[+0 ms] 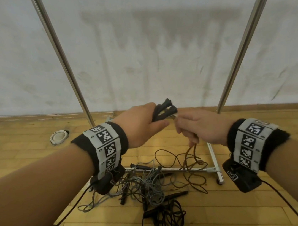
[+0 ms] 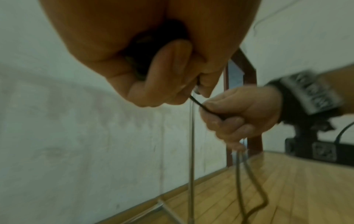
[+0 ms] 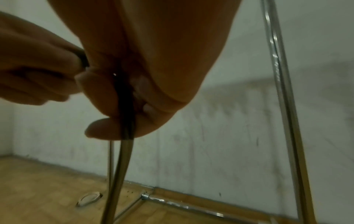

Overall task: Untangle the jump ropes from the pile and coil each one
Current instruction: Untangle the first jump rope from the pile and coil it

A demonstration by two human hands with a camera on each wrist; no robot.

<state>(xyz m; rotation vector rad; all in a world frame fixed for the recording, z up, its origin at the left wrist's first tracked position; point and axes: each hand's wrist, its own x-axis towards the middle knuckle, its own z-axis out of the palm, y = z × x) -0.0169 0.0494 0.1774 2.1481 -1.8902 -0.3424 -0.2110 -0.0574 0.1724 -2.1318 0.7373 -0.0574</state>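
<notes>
the thin brown jump rope (image 1: 190,156) hangs almost straight down from the hands, its long axis near vertical from the grip to the floor, where its slack spreads in loose loops over the yellow wooden plank floor (image 1: 27,145) and across the low chrome bar of a metal rack (image 1: 188,169). its pair of black tapered handles (image 1: 164,111) sits at the top, held side by side and pointing up and away from the person. the left hand (image 1: 142,126) is wrapped round those handles, fingers curled, holding them level with the right. the right hand (image 1: 200,127) is just beside it, nearly touching, fingers closed round the brown cord right below the handles; the right wrist view shows the doubled cord running down through the fist. so the rope lies below and slightly right of the hands, the right hand is the one on it, and i judge that any coiling must draw the cord upward through that fist toward the handles. left of the brown loops lies the tangled pile of grey and black ropes (image 1: 147,185), with several black handles sticking out; the brown loops seem to touch its edge, though whether they are still caught in it i cannot tell. a white round disc (image 1: 59,136) lies on the floor near the wall, well apart.
</notes>
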